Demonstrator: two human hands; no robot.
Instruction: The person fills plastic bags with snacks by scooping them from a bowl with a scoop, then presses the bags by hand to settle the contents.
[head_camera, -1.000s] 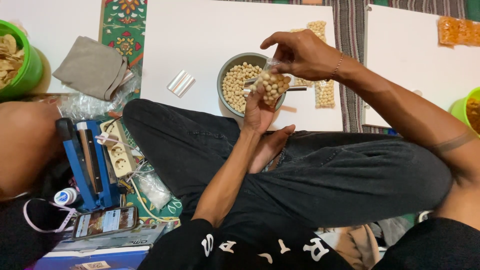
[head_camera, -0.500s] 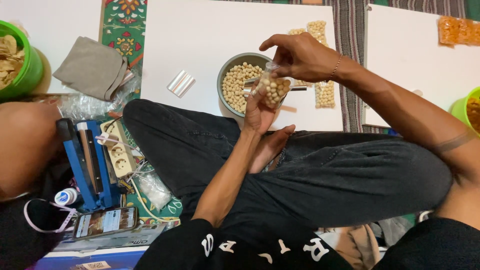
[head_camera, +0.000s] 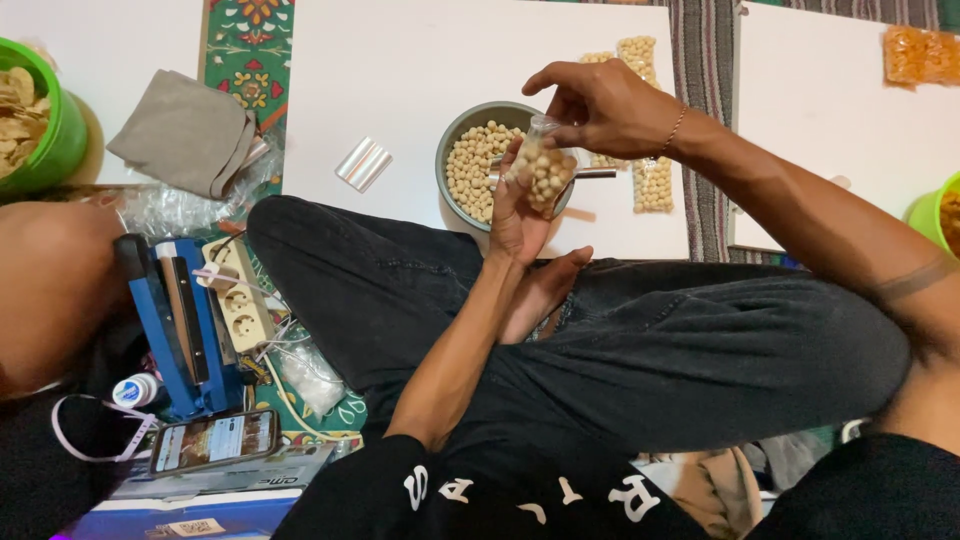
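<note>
Clear plastic, a small bag (head_camera: 541, 170) of pale round snacks sits upright over the grey bowl (head_camera: 460, 135), so spills would drop back in; the left hand (head_camera: 518, 215) cups it from below. The right hand (head_camera: 600, 105) pinches its open top, keeping the mouth gathered; filled bags (head_camera: 650, 180) lie beside the bowl.

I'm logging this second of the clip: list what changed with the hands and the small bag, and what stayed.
Little changed. The small clear bag of round snacks shifted slightly left between both hands; the right hand still pinches its top and the left hand still supports it below. Nothing was let go. The grey bowl stayed put.
</note>
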